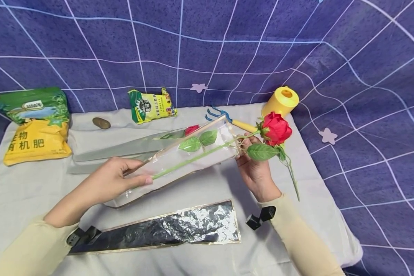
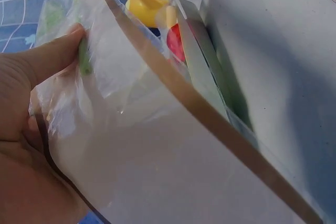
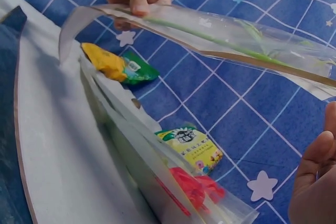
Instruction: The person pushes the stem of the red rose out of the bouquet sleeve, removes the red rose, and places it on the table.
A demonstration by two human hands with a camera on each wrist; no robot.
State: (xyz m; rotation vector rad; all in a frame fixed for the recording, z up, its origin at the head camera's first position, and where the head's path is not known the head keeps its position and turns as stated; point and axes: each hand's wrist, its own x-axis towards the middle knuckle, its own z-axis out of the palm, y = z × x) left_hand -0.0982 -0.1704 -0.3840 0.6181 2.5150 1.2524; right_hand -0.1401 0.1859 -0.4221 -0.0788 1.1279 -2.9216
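Note:
My left hand (image 1: 115, 180) grips a clear flower sleeve (image 1: 176, 184) with white backing and gold edging, its thumb pressing the film over the stem end. Inside runs the green stem of an artificial red rose (image 1: 276, 129), with two leaves under the film. The bloom and another leaf stick out of the sleeve's mouth at the right. There my right hand (image 1: 257, 170) holds the rose by its stem, fingertips partly hidden by sleeve and leaf. In the right wrist view only part of the right hand (image 3: 317, 177) shows, by the sleeve's end.
Another sleeved rose (image 1: 124, 147) lies behind. Nearest me is a dark sleeve (image 1: 179, 226). Along the back are a fertilizer bag (image 1: 38, 138), a stone (image 1: 101, 123), a small yellow-green packet (image 1: 153, 105), a blue rake (image 1: 224, 114) and a yellow watering can (image 1: 279, 101).

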